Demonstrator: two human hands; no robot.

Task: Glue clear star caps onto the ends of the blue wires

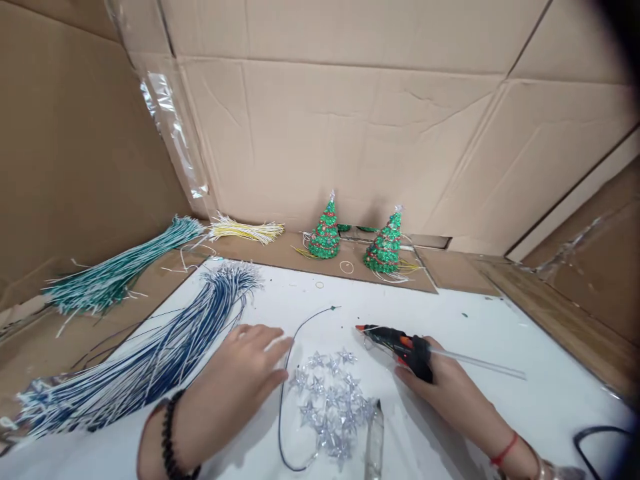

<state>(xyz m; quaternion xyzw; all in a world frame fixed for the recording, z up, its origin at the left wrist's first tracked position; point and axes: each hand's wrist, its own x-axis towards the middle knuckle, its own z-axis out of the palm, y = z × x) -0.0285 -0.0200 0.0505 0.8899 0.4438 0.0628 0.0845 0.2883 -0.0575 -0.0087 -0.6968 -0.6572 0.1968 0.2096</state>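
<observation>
My right hand [443, 377] is wrapped round the handle of a black and orange hot glue gun [395, 339], its nozzle pointing left. A clear glue stick [490, 363] sticks out of the back of the gun. My left hand [250, 367] hovers over the board with thumb and fingers apart, holding nothing that I can see. Its fingertips are beside a thin dark blue wire [281, 407], which curves across the board with a small dark piece near its upper end. Between my hands lies a pile of clear plastic stars [330, 407].
A clear pen-like tool [374, 443] lies right of the stars. At left are bundles of blue wires [175, 353], green wires [125, 267] and yellow-white wires [247, 230]. Two green beaded Christmas trees [325, 233] stand behind the white board [480, 333]. Cardboard walls [350, 133] surround it.
</observation>
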